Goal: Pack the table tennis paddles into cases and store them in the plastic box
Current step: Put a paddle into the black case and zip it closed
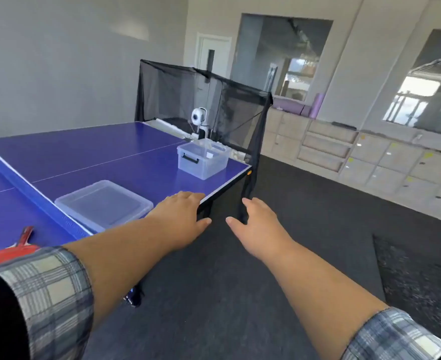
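Head view, starting at the far left: a red paddle (14, 252) lies flat on the blue tabletop (84, 152), its handle pointing away from me and its blade partly hidden behind my plaid left sleeve (47, 294). Just past it the table's net (19, 178) crosses the tabletop as a blue band with a white edge. On the other side of the net a clear lid (103, 203) lies flat near the tabletop's edge. My left hand (180, 216) reaches out just to the right of the lid, palm down over that edge, its fingers (188, 197) straight and together, holding nothing; whether they press the surface I cannot tell. Further along, near the far corner, stands the clear plastic box (203, 159) with a black latch on its side, open at the top, with something white inside that I cannot make out. Behind it a white ball machine (200, 119) sits inside a black catch net (201, 100). My right hand (255, 224) hangs over the dark floor (266, 281) beside the table, thumb spread, fingers (249, 203) loose and empty, close to a hanging strip of the black netting. Pale cabinets (344, 152) line the wall on the right
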Demonstrator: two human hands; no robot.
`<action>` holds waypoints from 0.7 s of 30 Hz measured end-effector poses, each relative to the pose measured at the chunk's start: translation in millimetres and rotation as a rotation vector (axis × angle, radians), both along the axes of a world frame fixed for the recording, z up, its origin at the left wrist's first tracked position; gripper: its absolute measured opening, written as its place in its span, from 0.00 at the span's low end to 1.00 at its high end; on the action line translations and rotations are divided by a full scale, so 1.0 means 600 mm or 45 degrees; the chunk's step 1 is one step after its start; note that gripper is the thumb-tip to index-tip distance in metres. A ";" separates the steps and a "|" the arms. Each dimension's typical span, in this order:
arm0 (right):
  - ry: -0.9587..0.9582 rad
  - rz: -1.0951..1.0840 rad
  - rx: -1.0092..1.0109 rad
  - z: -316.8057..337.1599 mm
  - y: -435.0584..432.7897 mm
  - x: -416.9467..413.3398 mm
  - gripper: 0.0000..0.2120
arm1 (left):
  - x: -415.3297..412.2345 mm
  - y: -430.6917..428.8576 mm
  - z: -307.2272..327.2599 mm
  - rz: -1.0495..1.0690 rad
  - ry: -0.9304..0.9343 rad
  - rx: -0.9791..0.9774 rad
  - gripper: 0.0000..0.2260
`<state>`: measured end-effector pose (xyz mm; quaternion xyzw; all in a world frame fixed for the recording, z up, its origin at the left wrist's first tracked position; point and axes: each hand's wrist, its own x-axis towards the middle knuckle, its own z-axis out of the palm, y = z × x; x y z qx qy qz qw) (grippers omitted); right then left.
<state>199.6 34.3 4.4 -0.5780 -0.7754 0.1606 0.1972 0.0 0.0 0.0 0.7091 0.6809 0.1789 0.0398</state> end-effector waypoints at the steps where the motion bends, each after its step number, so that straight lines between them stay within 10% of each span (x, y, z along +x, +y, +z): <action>1: -0.019 0.042 -0.007 -0.013 -0.002 -0.021 0.37 | -0.016 -0.010 -0.008 0.041 0.002 -0.030 0.30; 21: 0.015 0.428 -0.257 -0.214 -0.182 -0.611 0.31 | -0.572 -0.315 -0.230 0.648 -0.151 -0.243 0.31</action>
